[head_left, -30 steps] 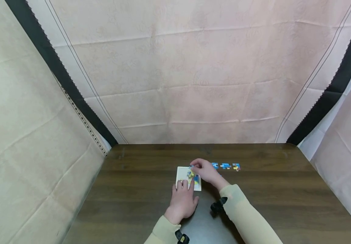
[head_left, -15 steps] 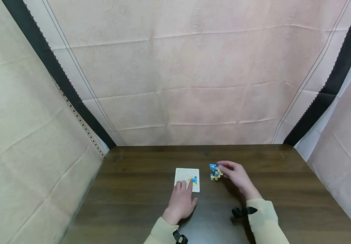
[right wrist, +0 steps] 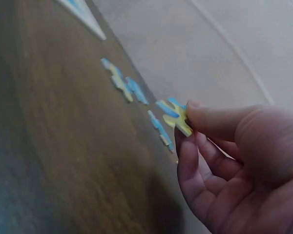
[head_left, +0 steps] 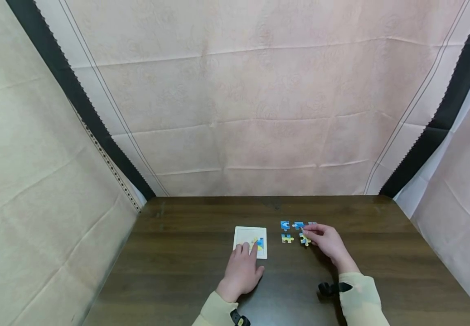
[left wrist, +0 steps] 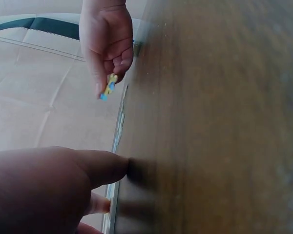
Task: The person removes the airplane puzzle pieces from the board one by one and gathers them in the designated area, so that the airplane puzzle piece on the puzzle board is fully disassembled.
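My right hand [head_left: 329,244] pinches a blue and yellow puzzle piece [head_left: 305,240] between thumb and fingers; in the right wrist view the piece [right wrist: 175,116] is held above the table. My left hand [head_left: 240,273] lies with its fingers extended on the lower part of a white puzzle tray [head_left: 243,233], hiding some of it. A blue and yellow picture part [head_left: 260,243] shows in the tray beside the index finger. Left of the pinched piece lies a yellow and blue piece [head_left: 287,238]; behind are blue pieces [head_left: 285,225], [head_left: 298,225], and one partly covered by my right fingers.
The brown wooden table [head_left: 186,271] spreads around both hands, with its far edge behind the pieces. Pale cloth walls [head_left: 235,99] with dark strips stand at the back and sides. A dark wrist device [head_left: 328,289] sits at my right sleeve.
My right hand has moved right, from over the tray to the loose pieces, carrying a piece. My left hand has stayed on the tray.
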Demonstrator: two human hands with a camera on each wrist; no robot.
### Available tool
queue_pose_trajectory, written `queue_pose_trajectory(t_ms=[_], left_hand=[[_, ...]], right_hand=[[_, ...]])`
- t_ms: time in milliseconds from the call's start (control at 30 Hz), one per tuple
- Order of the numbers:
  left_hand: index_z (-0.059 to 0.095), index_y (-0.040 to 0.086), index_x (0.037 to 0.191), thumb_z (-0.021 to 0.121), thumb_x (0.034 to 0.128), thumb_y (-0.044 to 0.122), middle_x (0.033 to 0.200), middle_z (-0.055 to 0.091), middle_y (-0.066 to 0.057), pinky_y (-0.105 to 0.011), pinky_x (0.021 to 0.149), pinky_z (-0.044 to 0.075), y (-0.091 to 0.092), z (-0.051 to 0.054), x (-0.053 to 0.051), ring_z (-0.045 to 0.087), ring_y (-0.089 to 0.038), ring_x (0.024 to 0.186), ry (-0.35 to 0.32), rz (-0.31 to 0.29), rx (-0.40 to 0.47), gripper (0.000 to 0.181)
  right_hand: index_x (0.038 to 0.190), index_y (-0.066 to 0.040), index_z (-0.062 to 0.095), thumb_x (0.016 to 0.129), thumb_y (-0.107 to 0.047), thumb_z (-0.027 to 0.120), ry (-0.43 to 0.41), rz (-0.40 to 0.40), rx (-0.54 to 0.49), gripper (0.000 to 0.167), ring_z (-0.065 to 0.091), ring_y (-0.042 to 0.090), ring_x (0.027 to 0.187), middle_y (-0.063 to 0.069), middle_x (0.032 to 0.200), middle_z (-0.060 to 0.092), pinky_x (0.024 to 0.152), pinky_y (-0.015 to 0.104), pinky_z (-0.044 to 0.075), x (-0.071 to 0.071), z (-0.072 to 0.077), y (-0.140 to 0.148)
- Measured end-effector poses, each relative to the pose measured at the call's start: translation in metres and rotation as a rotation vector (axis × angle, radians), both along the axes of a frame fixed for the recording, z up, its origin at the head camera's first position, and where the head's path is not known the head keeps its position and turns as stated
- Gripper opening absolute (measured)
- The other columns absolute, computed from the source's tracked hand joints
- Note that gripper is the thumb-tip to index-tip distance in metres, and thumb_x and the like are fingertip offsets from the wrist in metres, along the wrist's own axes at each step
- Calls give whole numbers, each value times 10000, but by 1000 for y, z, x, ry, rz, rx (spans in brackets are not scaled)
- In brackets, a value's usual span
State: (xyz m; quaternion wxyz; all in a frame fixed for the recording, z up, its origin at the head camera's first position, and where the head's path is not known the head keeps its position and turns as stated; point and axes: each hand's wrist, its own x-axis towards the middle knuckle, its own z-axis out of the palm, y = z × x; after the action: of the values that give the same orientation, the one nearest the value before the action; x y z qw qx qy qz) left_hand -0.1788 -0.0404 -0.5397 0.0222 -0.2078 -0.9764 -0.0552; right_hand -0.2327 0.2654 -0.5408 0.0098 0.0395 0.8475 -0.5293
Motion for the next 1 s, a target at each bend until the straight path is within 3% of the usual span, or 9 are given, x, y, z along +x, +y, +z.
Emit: queue_pose_trajectory(t_ms=[233, 367, 633, 833, 1000], left_hand=[[543, 83, 1566, 677, 1028, 495, 1211, 513, -106, -402, 928, 459, 1, -2, 2, 430, -270, 1067, -12, 3, 3, 691], [540, 80, 1568, 674, 1030, 500, 1214, 515, -111, -402, 921, 460, 2, -3, 1, 433, -271, 1065, -11, 0, 4, 696], [541, 88, 1569, 683, 1023, 514, 1215, 521, -96, -368, 883, 459, 1, 0, -2, 432, -254, 1055, 0, -4, 1, 707], [542, 82, 1567, 693, 1016, 515, 1214, 521, -93, -370, 881, 464, -1, 3, -1, 435, -254, 1048, 5, 0, -3, 716], [539, 79, 1569, 693, 1017, 507, 1228, 518, -96, -377, 897, 470, -1, 1, 0, 438, -256, 1062, -7, 0, 5, 715]], right_hand=[[1170, -29, 791, 1017, -192, 763, 31, 28, 113, 226, 697, 218, 887, 121, 1098, 750, 782, 360, 617, -8, -3, -1], [1139, -40, 793, 1006, -191, 777, 37, 41, 157, 202, 705, 201, 826, 83, 1014, 754, 749, 350, 621, -10, -4, -2], [1109, -69, 801, 991, -253, 796, 103, 72, 325, 218, 647, 193, 844, 45, 998, 746, 728, 346, 557, -10, 0, -3], [1196, -36, 773, 911, -222, 874, 76, 191, 346, 355, 656, 216, 924, 84, 1111, 721, 810, 431, 570, -5, 8, -2], [1189, -41, 775, 925, -182, 855, 42, 199, 364, 310, 649, 233, 958, 88, 1109, 711, 867, 478, 564, -4, 7, -1]])
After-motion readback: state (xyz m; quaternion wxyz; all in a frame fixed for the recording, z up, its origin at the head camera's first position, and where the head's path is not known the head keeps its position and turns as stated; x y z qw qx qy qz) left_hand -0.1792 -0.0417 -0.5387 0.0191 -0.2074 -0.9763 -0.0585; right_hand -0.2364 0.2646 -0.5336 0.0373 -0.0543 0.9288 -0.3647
